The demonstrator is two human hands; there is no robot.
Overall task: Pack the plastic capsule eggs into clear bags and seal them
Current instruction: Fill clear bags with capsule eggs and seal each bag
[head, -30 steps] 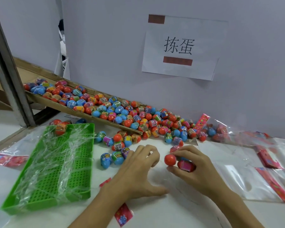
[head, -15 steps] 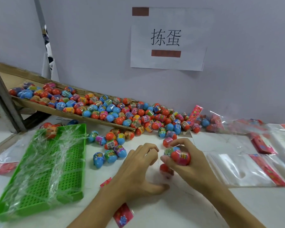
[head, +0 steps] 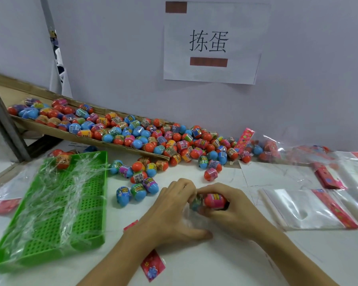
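My right hand [head: 230, 215] grips a pink and red capsule egg [head: 214, 200], with a second egg [head: 195, 202] half hidden beside it. My left hand [head: 174, 213] presses on a clear bag [head: 187, 217] on the white table, its fingertips touching the right hand at the bag's mouth. The bag's red flowered header [head: 152, 266] sticks out under my left forearm. Several loose eggs [head: 139, 180] lie just beyond my left hand. A big pile of eggs [head: 132, 133] fills a sloping cardboard chute [head: 74, 136] along the wall.
A green perforated tray [head: 56, 205] covered with crumpled clear film sits at the left. A stack of empty clear bags with red headers [head: 310, 209] lies at the right, with more bags [head: 339, 172] behind. A paper sign [head: 212, 43] hangs on the wall.
My right hand lifted eggs from the table and brought them left against my left hand at the bag's mouth. The camera drew closer and shifted its aim.
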